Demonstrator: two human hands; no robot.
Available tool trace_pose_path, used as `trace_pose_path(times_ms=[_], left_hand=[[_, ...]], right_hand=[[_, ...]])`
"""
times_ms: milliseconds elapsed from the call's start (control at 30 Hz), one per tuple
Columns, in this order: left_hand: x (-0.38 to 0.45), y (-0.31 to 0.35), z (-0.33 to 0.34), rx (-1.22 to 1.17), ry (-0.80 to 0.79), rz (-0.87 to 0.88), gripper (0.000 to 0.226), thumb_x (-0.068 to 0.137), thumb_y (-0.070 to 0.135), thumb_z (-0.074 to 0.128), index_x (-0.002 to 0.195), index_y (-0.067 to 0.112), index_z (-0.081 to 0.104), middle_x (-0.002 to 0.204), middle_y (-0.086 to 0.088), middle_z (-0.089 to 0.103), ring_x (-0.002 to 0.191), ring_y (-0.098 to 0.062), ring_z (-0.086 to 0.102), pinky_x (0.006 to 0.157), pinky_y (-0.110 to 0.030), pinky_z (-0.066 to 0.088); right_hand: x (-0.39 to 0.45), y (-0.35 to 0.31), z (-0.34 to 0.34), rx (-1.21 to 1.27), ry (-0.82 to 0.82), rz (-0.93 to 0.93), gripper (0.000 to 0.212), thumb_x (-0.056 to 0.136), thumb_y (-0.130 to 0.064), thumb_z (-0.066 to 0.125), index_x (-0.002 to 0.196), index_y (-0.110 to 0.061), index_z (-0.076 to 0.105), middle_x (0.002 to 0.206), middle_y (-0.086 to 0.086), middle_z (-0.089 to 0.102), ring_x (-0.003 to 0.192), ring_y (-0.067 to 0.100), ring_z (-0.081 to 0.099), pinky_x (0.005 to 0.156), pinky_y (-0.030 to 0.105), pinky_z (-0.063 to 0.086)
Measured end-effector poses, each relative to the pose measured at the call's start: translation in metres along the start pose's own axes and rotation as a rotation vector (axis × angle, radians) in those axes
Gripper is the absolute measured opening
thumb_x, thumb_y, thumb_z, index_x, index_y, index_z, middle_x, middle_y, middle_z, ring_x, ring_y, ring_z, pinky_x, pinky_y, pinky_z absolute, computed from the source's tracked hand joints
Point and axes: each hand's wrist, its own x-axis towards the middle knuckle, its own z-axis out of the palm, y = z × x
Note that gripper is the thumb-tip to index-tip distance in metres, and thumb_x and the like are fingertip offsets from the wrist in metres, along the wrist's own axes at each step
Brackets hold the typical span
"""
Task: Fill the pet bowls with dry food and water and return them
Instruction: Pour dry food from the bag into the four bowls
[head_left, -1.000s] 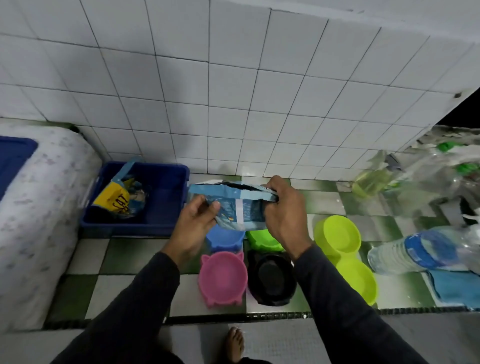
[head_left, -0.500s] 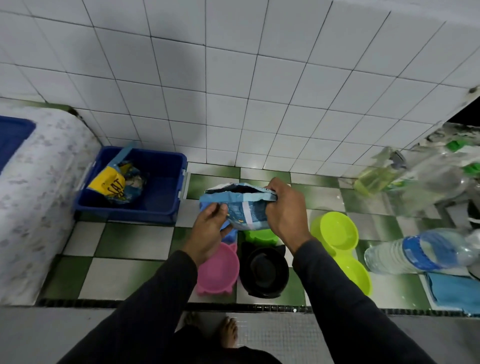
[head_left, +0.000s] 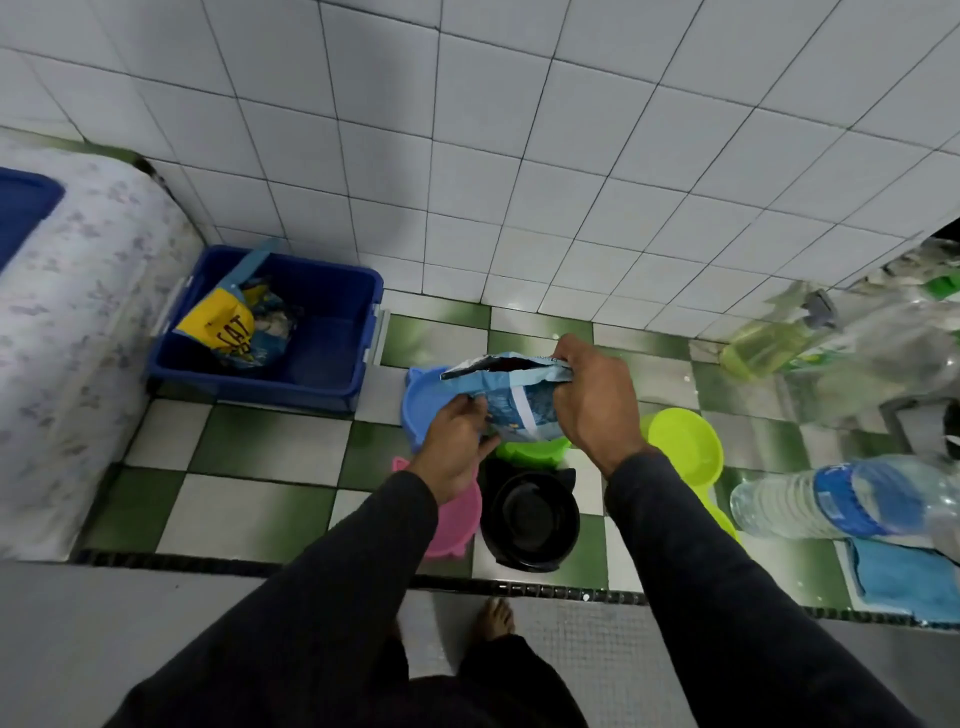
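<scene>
Overhead, white wall tiles (head_left: 467, 156) meet a green-and-white checkered floor (head_left: 249, 452), with a pale patterned mattress (head_left: 78, 338) at the left. Beside it sits a blue bin (head_left: 332, 332) containing a yellow cat-food bag (head_left: 223, 327). At the right a water bottle (head_left: 831, 499) lies above a blue cloth (head_left: 904, 577), near a lime double bowl (head_left: 685, 447). Between them a black bowl (head_left: 530, 514), pink bowl (head_left: 457, 519), blue bowl (head_left: 426, 405) and green bowl (head_left: 530, 449) cluster, partly hidden by both arms. Over them, the right hand (head_left: 592, 400) grips the open blue food pouch (head_left: 514, 395) at its top, the left hand (head_left: 457, 441) pinching its lower side.
</scene>
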Motion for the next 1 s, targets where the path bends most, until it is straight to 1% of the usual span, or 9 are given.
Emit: trace_pose_path(times_ms=[67,167,233,400,533,633,733,900,1000], left_hand=[[0.003,-0.005,0.008,-0.041,0.034,-0.001,0.025,0.111,0.017,0.042,0.129,0.009,0.058,0.124,-0.009,0.069,0.117,-0.026,0.063,0.101,-0.040,0.052],[0.004,-0.012,0.023,-0.099,0.084,0.003,0.022,0.111,0.018,0.042,0.123,0.015,0.060,0.107,-0.003,0.070,0.099,-0.018,0.063,0.095,-0.037,0.052],[0.006,-0.017,0.031,-0.122,0.096,0.002,0.023,0.110,0.017,0.041,0.122,0.017,0.061,0.113,-0.003,0.070,0.103,-0.019,0.063,0.096,-0.038,0.052],[0.012,-0.029,0.044,-0.166,0.132,-0.006,0.032,0.110,0.018,0.041,0.135,0.011,0.060,0.131,-0.009,0.069,0.111,-0.023,0.064,0.104,-0.042,0.051],[0.017,-0.036,0.045,-0.172,0.152,-0.011,0.035,0.109,0.015,0.039,0.136,0.010,0.059,0.130,-0.011,0.070,0.109,-0.022,0.066,0.100,-0.041,0.054],[0.018,-0.039,0.045,-0.186,0.181,-0.029,0.036,0.108,0.010,0.036,0.136,0.007,0.058,0.130,-0.015,0.068,0.105,-0.023,0.064,0.094,-0.039,0.054],[0.019,-0.041,0.046,-0.201,0.189,-0.042,0.037,0.107,0.008,0.035,0.136,0.007,0.059,0.124,-0.012,0.071,0.104,-0.023,0.066,0.090,-0.036,0.056],[0.021,-0.040,0.048,-0.227,0.194,-0.061,0.036,0.108,0.010,0.035,0.135,0.009,0.059,0.128,-0.014,0.071,0.110,-0.026,0.066,0.092,-0.037,0.056],[0.022,-0.040,0.048,-0.244,0.186,-0.071,0.036,0.108,0.013,0.037,0.135,0.012,0.060,0.127,-0.012,0.071,0.116,-0.030,0.066,0.092,-0.038,0.056]], right_hand=[[0.002,0.007,-0.001,-0.026,-0.026,-0.034,0.030,0.058,-0.012,0.038,0.083,-0.009,0.055,0.071,0.018,0.062,0.071,0.042,0.056,0.054,0.039,0.040],[0.009,0.016,-0.005,-0.090,-0.081,-0.068,0.022,0.065,-0.005,0.048,0.085,-0.009,0.054,0.075,0.020,0.062,0.073,0.044,0.056,0.054,0.037,0.036],[0.014,0.021,-0.008,-0.137,-0.106,-0.093,0.023,0.067,0.000,0.053,0.089,-0.009,0.055,0.077,0.022,0.064,0.076,0.045,0.057,0.055,0.037,0.035],[0.024,0.028,-0.011,-0.175,-0.182,-0.126,0.023,0.073,-0.001,0.053,0.094,-0.008,0.055,0.081,0.022,0.065,0.077,0.044,0.058,0.057,0.038,0.039],[0.027,0.031,-0.008,-0.193,-0.223,-0.156,0.022,0.075,-0.004,0.053,0.096,-0.009,0.054,0.084,0.023,0.065,0.077,0.043,0.059,0.059,0.041,0.043],[0.029,0.031,-0.003,-0.200,-0.246,-0.163,0.020,0.077,-0.004,0.053,0.095,-0.010,0.053,0.084,0.022,0.065,0.075,0.042,0.058,0.057,0.039,0.041],[0.032,0.030,0.000,-0.214,-0.260,-0.166,0.020,0.077,-0.004,0.053,0.095,-0.011,0.052,0.083,0.021,0.065,0.075,0.042,0.058,0.058,0.040,0.044],[0.038,0.028,0.003,-0.253,-0.283,-0.185,0.018,0.078,-0.006,0.052,0.096,-0.011,0.050,0.080,0.021,0.064,0.073,0.042,0.058,0.057,0.040,0.044],[0.042,0.023,0.004,-0.288,-0.293,-0.182,0.018,0.083,-0.009,0.053,0.100,-0.009,0.052,0.082,0.019,0.063,0.073,0.040,0.058,0.060,0.042,0.049]])
